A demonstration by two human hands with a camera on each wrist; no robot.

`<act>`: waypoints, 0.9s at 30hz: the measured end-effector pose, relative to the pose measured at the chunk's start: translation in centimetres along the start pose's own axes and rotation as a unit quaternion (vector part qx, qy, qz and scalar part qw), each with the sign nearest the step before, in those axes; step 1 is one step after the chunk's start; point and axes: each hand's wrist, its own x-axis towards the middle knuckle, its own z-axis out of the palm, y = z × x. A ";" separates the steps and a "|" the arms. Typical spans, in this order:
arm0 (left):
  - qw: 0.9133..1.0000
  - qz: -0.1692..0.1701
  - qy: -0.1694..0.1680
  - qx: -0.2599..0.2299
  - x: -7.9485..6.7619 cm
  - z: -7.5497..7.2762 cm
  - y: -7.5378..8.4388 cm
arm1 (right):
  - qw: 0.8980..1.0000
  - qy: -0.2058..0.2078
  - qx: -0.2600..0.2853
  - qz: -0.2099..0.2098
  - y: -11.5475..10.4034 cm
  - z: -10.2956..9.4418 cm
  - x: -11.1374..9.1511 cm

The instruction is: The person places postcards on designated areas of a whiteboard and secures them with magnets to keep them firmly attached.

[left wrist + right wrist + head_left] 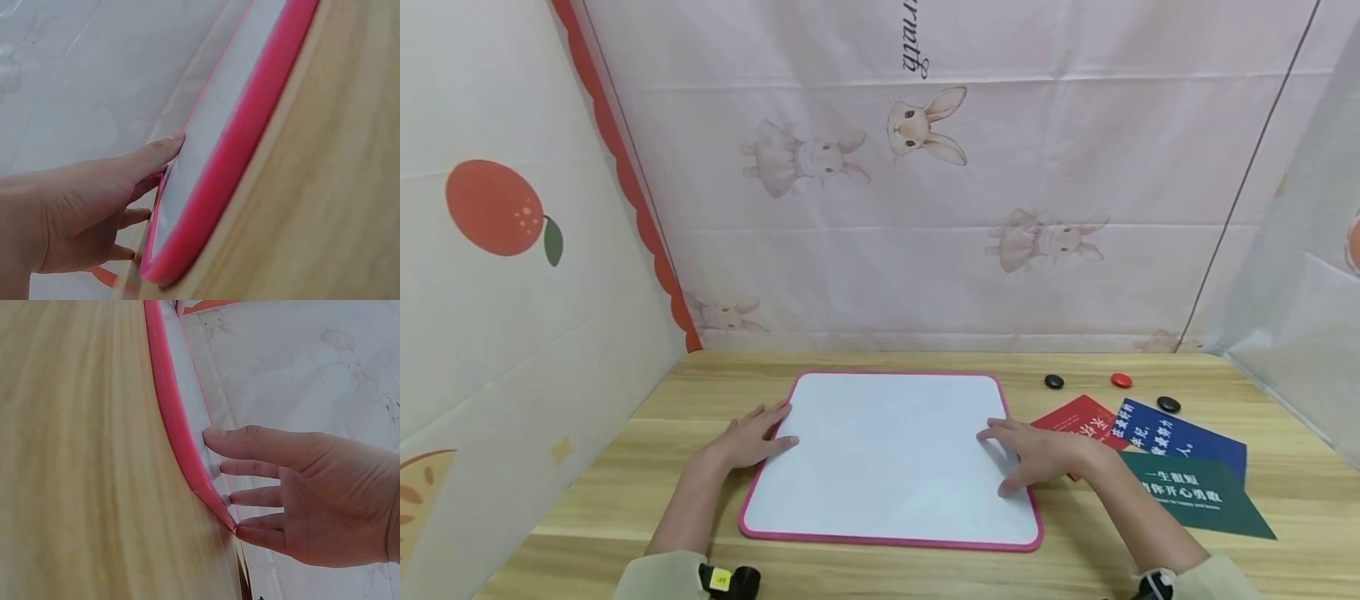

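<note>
A whiteboard (887,458) with a pink rim lies flat on the wooden table. At its left edge is my left hand (748,437), thumb over the white surface and the other fingers spread along the rim. The left wrist view shows this thumb (164,150) at the board's face, with fingertips right at the pink frame (234,140). My right hand (1037,452) reaches over the right edge, fingers spread and fairly straight. In the right wrist view its thumb and fingertips (215,433) meet the board near the rim (178,419).
Right of the board, a red card (1078,417), a blue card (1195,442) and a green card (1202,496) with white writing overlap. Behind them sit a black round magnet (1054,382), a red one (1122,380) and another black one (1168,404). Rabbit-print cloth (865,275) hangs at the back.
</note>
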 end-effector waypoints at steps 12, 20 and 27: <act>0.999 -0.031 -0.028 -0.017 -0.1 -0.5 0.7 | 1.000 -0.002 -0.009 0.001 0.0 0.0 0.1; 0.999 0.027 0.035 0.007 0.0 -0.2 -0.4 | 1.000 -0.002 -0.005 0.003 0.1 0.1 0.1; 0.999 0.026 0.039 0.011 0.0 0.3 -1.6 | 1.000 -0.001 -0.007 0.003 0.2 0.1 0.2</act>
